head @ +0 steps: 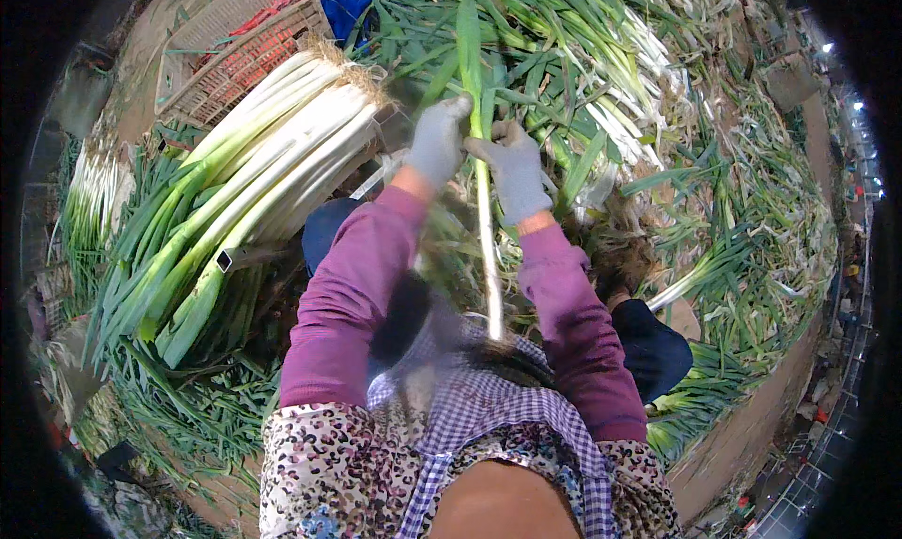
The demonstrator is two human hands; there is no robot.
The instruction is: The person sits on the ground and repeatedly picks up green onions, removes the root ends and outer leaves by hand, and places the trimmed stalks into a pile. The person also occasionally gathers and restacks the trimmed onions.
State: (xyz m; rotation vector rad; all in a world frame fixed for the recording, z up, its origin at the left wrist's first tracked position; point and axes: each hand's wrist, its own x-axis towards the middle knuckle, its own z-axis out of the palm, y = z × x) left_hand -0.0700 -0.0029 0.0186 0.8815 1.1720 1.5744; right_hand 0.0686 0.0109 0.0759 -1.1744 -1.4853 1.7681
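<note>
A single long green onion hangs in front of my body, white root end down towards my lap and green leaves pointing away. My left hand, in a grey glove, grips it from the left where the stalk turns green. Just below, my right hand, gloved the same way, has its thumb and curled fingers at the stalk. Part of each hand's fingertips is hidden. To the left lies a large stack of cleaned green onions, its roots towards the far side.
A plastic crate with red material stands at the far left, beside a blue bag. More green onions are heaped ahead and to the right. Stripped leaves litter the ground at right. Another onion bunch lies far left.
</note>
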